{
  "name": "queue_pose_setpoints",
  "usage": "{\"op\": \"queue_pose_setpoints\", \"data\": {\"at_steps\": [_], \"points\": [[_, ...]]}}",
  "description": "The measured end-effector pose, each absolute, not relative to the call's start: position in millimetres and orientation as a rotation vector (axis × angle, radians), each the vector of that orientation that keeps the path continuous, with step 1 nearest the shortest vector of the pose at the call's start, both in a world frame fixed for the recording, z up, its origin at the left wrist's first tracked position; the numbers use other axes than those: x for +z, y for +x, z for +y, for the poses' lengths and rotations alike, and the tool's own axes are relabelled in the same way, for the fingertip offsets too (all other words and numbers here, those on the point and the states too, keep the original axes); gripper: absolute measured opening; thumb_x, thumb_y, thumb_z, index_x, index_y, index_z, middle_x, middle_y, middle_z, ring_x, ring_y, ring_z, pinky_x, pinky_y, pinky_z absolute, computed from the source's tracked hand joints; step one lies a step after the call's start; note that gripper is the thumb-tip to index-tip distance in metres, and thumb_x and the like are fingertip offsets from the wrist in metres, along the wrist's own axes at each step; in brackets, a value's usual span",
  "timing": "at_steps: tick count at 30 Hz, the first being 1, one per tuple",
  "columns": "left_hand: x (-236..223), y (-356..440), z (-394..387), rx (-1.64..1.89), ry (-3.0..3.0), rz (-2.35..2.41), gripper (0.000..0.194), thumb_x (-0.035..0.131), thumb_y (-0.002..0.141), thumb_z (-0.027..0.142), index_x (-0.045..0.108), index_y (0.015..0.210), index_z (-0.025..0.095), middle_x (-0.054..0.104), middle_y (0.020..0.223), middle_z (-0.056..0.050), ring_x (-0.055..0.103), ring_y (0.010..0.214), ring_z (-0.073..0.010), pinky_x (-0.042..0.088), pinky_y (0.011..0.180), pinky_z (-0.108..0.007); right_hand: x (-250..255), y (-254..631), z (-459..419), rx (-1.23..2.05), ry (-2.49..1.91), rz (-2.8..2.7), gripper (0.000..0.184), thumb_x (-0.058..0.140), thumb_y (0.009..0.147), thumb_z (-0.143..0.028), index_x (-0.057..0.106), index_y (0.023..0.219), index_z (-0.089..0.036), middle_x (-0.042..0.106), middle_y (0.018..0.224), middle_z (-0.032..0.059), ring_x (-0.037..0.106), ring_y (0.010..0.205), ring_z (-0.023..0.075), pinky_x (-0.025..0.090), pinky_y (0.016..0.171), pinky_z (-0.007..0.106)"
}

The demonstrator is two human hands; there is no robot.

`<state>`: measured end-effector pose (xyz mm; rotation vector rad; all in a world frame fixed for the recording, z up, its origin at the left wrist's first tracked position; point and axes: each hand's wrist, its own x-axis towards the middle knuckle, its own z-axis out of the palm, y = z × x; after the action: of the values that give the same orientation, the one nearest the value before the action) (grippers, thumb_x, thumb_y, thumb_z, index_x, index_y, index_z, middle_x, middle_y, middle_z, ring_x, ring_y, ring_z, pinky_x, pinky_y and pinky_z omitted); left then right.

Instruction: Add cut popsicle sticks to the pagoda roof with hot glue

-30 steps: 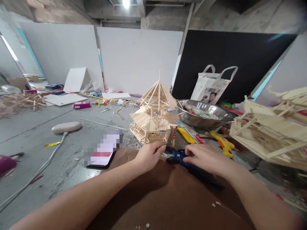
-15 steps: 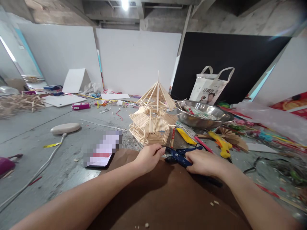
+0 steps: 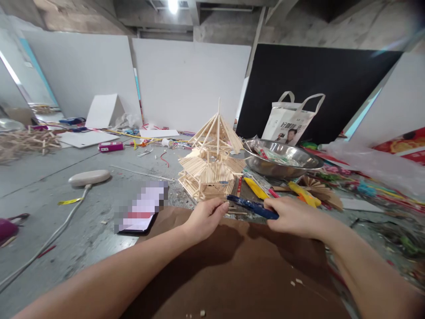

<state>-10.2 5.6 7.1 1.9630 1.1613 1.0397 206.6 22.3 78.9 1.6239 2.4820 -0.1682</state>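
My right hand (image 3: 295, 218) is closed round the handles of blue pliers (image 3: 254, 207), whose jaws point left toward my other hand. The tips of the pliers are close to my left hand (image 3: 206, 218), which is pinched shut, thumb against fingers. Whatever is in that pinch is too small or hidden to make out. Just beyond both hands stands a pavilion model (image 3: 214, 170) of thin wooden sticks, with a pointed upper roof and a wider lower roof. Its base is partly hidden by my hands. Beneath my arms lies a brown sheet (image 3: 232, 274) with a few small wood scraps on it.
Left of the model lies a phone (image 3: 142, 210), with a white device (image 3: 89, 178) on a cable farther left. A metal bowl (image 3: 282, 170), a yellow glue gun (image 3: 307, 197) and a white bag (image 3: 287, 122) are on the right. Loose sticks (image 3: 29, 144) are piled far left.
The pliers have turned and risen slightly, their jaws now near the model's base and handles closer together. My right hand has shifted a little right and up; the left hand stays almost still.
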Motion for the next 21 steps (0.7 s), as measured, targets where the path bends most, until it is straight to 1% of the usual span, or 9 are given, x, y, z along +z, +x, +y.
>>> {"op": "queue_pose_setpoints", "data": {"at_steps": [4, 6, 9, 11, 13, 15, 18, 19, 21], "points": [[6, -9, 5, 1.075, 1.931, 1.199, 0.034, 0.033, 0.081, 0.039, 0.046, 0.061, 0.015, 0.035, 0.053, 0.004, 0.033, 0.053, -0.0077, 0.027, 0.05, -0.02, 92, 211, 20, -0.208, 1.686, 2.606, 0.009, 0.045, 0.063, -0.025, 0.05, 0.067, -0.019, 0.053, 0.064, 0.0004, 0.045, 0.055, 0.0122, 0.027, 0.049, 0.024], [7, -9, 4, 1.092, 1.924, 1.203, 0.033, 0.034, 0.081, 0.039, 0.048, 0.064, 0.014, 0.037, 0.053, 0.004, 0.034, 0.052, -0.0077, 0.028, 0.05, -0.02, 97, 211, 17, -0.264, 1.688, 2.709, 0.011, 0.044, 0.065, -0.024, 0.051, 0.071, -0.019, 0.051, 0.064, -0.0007, 0.044, 0.056, 0.0121, 0.029, 0.049, 0.023], [8, -9, 3, 1.099, 1.929, 1.175, 0.033, 0.034, 0.081, 0.038, 0.055, 0.081, 0.013, 0.047, 0.061, 0.001, 0.04, 0.057, -0.0089, 0.032, 0.055, -0.021, 102, 213, 14, -0.454, 1.692, 2.828, 0.011, 0.044, 0.068, -0.025, 0.051, 0.073, -0.019, 0.048, 0.062, -0.0024, 0.042, 0.057, 0.0114, 0.031, 0.05, 0.022], [9, -9, 2, 1.088, 1.927, 1.164, 0.036, 0.034, 0.081, 0.038, 0.055, 0.095, 0.013, 0.054, 0.069, -0.002, 0.044, 0.062, -0.0102, 0.035, 0.059, -0.022, 102, 214, 13, -0.641, 1.702, 2.902, 0.012, 0.046, 0.069, -0.028, 0.05, 0.075, -0.019, 0.047, 0.064, -0.0027, 0.042, 0.057, 0.011, 0.033, 0.051, 0.022], [10, -8, 1, 1.07, 1.916, 1.167, 0.039, 0.037, 0.08, 0.039, 0.054, 0.103, 0.012, 0.058, 0.078, -0.005, 0.046, 0.065, -0.0109, 0.037, 0.063, -0.023, 100, 216, 12, -0.835, 1.726, 2.976, 0.014, 0.05, 0.068, -0.032, 0.05, 0.075, -0.02, 0.047, 0.064, -0.0026, 0.042, 0.057, 0.0109, 0.033, 0.051, 0.023], [11, -8, -1, 1.044, 1.894, 1.182, 0.042, 0.04, 0.079, 0.039, 0.052, 0.108, 0.013, 0.059, 0.079, -0.005, 0.047, 0.063, -0.0108, 0.037, 0.062, -0.024, 94, 216, 13, -1.097, 1.762, 3.005, 0.017, 0.053, 0.064, -0.035, 0.048, 0.072, -0.02, 0.044, 0.061, -0.0025, 0.041, 0.054, 0.0106, 0.032, 0.049, 0.023], [11, -7, -2, 1.01, 1.85, 1.183, 0.045, 0.043, 0.077, 0.04, 0.048, 0.112, 0.013, 0.056, 0.071, -0.003, 0.044, 0.058, -0.0102, 0.036, 0.056, -0.023, 81, 212, 16, -1.751, 1.723, 2.863, 0.019, 0.053, 0.06, -0.035, 0.045, 0.066, -0.02, 0.036, 0.055, -0.0035, 0.034, 0.046, 0.0086, 0.027, 0.043, 0.024], [12, -7, -1, 1.008, 1.84, 1.153, 0.043, 0.043, 0.077, 0.04, 0.05, 0.11, 0.013, 0.055, 0.069, -0.002, 0.043, 0.058, -0.01, 0.035, 0.055, -0.022, 77, 209, 16, -1.981, 1.665, 2.783, 0.018, 0.053, 0.059, -0.035, 0.044, 0.065, -0.02, 0.033, 0.053, -0.0041, 0.031, 0.043, 0.0077, 0.024, 0.041, 0.024], [12, -8, 0, 1.003, 1.829, 1.044, 0.035, 0.041, 0.078, 0.04, 0.055, 0.093, 0.012, 0.05, 0.066, 0.0, 0.041, 0.059, -0.0092, 0.033, 0.055, -0.021, 70, 204, 18, -2.332, 1.527, 2.64, 0.017, 0.052, 0.057, -0.033, 0.043, 0.062, -0.02, 0.028, 0.05, -0.0054, 0.027, 0.04, 0.0063, 0.02, 0.039, 0.023]]}}
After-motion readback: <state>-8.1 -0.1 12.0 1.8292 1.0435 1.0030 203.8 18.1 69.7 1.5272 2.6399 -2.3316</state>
